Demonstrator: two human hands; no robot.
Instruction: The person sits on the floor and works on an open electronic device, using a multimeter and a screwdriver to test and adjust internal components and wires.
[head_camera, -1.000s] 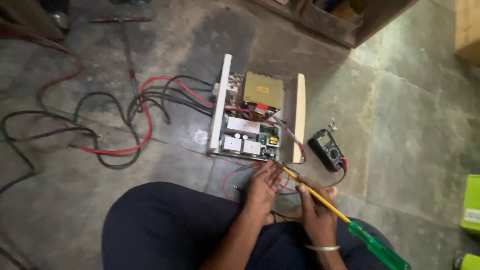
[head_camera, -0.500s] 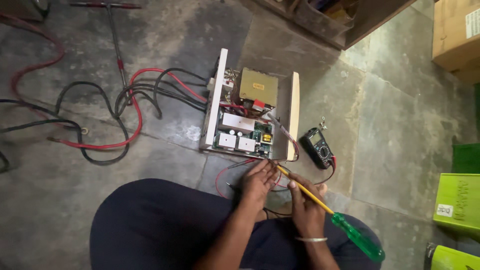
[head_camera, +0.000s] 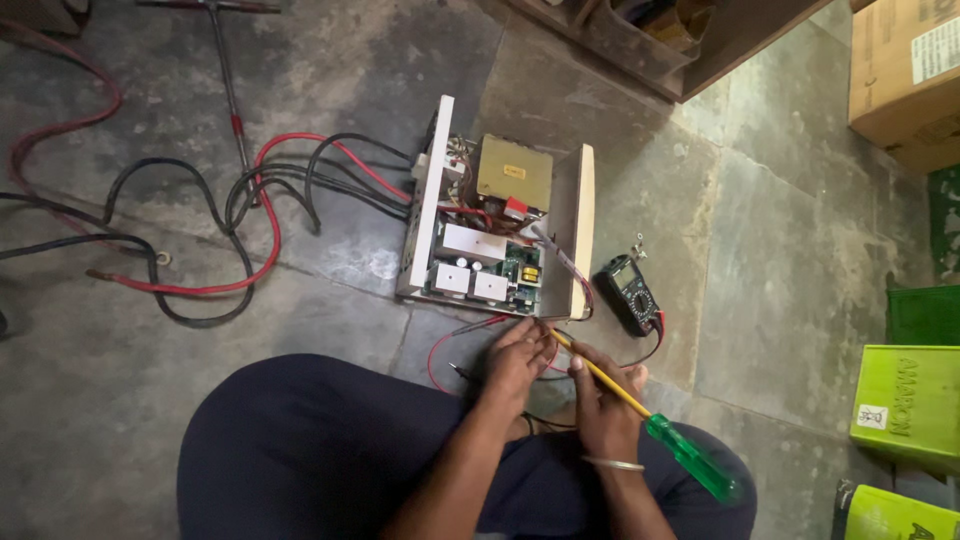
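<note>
The person sits on the stone floor (head_camera: 780, 260) with both hands low in front of the knees, just below the near edge of an opened electrical unit (head_camera: 495, 230), a white-sided case with circuit boards and a tan block inside. The right hand (head_camera: 603, 400) is closed around the yellow shaft of a long screwdriver (head_camera: 640, 415), whose green handle lies across the right knee and whose tip points up toward the unit's near right corner. The left hand (head_camera: 518, 360) has its fingers curled beside the shaft near the tip; whether it grips anything is not clear. Thin red wires (head_camera: 445, 345) loop on the floor under the hands. A dark multimeter (head_camera: 630, 292) lies just right of the unit. Thick red and black cables (head_camera: 230, 215) run off to the left
</note>
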